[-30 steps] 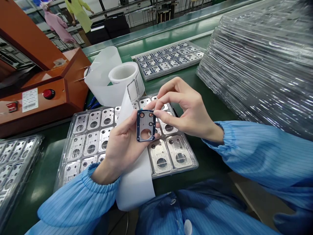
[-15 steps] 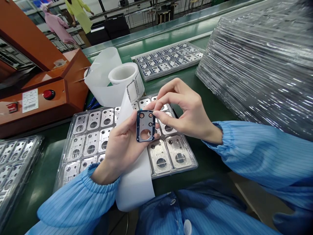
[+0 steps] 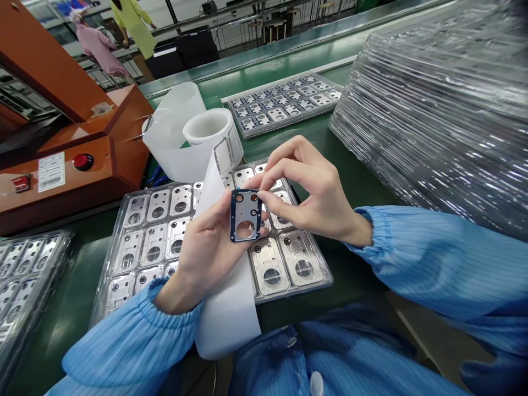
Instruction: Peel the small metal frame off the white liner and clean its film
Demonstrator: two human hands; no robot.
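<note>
My left hand (image 3: 206, 247) holds a small metal plate (image 3: 247, 212) upright between thumb and fingers. The plate has a dark blue border, one large round hole low down and smaller holes above. My right hand (image 3: 309, 192) pinches the plate's top right corner with thumb and fingertips. Beneath both hands lies a clear plastic tray (image 3: 317, 283) of silvery plates. A strip of white backing film (image 3: 229, 319) runs over the tray and under my left hand, up to a roll (image 3: 208, 129) with grey outlined adhesive shapes.
An orange machine (image 3: 91, 143) with a red button stands at left. A tall stack of clear trays (image 3: 437, 115) rises at right. Another filled tray (image 3: 284, 102) lies at the back, and one more (image 3: 28, 275) at the left edge. Two people stand in the background.
The plate and my right hand have sunk very slightly in view. Both hands keep the same grip on the plate.
</note>
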